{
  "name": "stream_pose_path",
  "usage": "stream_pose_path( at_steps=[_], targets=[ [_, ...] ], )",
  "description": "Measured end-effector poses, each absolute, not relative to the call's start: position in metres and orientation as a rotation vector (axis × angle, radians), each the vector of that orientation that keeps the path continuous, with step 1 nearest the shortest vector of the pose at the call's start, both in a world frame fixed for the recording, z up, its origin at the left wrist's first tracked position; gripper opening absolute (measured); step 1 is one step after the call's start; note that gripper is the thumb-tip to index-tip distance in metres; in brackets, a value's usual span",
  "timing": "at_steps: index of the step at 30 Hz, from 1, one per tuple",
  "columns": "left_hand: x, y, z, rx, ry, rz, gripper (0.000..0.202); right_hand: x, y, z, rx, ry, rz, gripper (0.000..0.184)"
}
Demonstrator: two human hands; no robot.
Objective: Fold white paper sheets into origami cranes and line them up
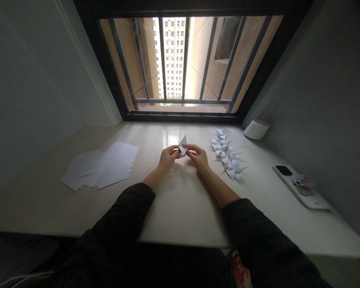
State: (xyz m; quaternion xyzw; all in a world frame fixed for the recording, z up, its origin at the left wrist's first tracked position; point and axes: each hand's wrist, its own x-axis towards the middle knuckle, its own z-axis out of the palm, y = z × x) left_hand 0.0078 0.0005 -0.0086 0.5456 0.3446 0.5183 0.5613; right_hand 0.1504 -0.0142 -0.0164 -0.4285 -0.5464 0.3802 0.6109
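A small piece of folded white paper (183,146) is held up between both hands, over the middle of the pale sill. My left hand (168,157) pinches it from the left, fingers closed on its lower edge. From the other side my right hand (199,157) grips it, thumb and fingers pressed together on the paper. A pointed flap stands up above the fingertips; its lower part is partly hidden by them. Just right of my right hand lie several folded white paper cranes (226,154), grouped in a slanting cluster.
Loose sheets of white paper (117,162) lie overlapping on the left. At the right are a white phone (312,200) with a round attachment and a white cylindrical object (257,129) near the wall. A barred window (183,117) stands behind the sill (180,216).
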Motion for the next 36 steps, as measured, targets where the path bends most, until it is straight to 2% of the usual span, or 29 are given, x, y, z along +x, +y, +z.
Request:
stream_pose_path(
  at_steps=[9,16,26,36],
  targets=[
    [0.0067,-0.0009,-0.0072,1.234,0.794,1.205,0.043,0.1530,-0.0169,-0.0126,-1.055,-1.188,1.045,0.038],
    [0.0079,-0.0005,-0.0070,1.166,0.790,1.204,0.046,0.1541,-0.0097,-0.0183,-0.996,-1.123,0.949,0.031],
    [0.0076,0.0000,-0.0059,1.145,0.774,1.224,0.046,0.1531,-0.0105,-0.0172,-0.923,-1.126,1.075,0.038],
    [0.0086,-0.0022,-0.0047,1.145,0.792,1.225,0.042,0.1529,-0.0089,-0.0206,-0.912,-1.079,1.017,0.030]
  ],
)
